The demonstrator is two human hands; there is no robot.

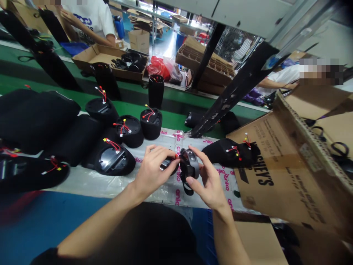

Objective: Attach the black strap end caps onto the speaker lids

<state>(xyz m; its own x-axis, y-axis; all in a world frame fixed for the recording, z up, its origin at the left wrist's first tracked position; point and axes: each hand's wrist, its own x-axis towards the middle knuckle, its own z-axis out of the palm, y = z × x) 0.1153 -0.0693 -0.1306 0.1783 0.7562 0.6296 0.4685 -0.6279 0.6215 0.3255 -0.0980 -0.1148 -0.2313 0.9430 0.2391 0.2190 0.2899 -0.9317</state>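
Observation:
My right hand [209, 180] grips a round black end cap [193, 165] between thumb and fingers, turned on its edge; a black strap loop [188, 189] hangs beneath it. Close beside it, my left hand [154, 167] pinches at a small red wire connector [176, 156] by the cap's inner side. Partly hidden behind the left fingers lies a black cylindrical body [173, 167] with a shiny end. Which wire ends meet there is too small to tell.
Several black fabric-covered cylinders with red wires, such as one body [113, 160], stand or lie to the left. More bodies [223, 151] lie right, beside a large cardboard box [270, 173]. A slanted black post [234, 88] rises ahead. Co-workers sit across the green conveyor [132, 101].

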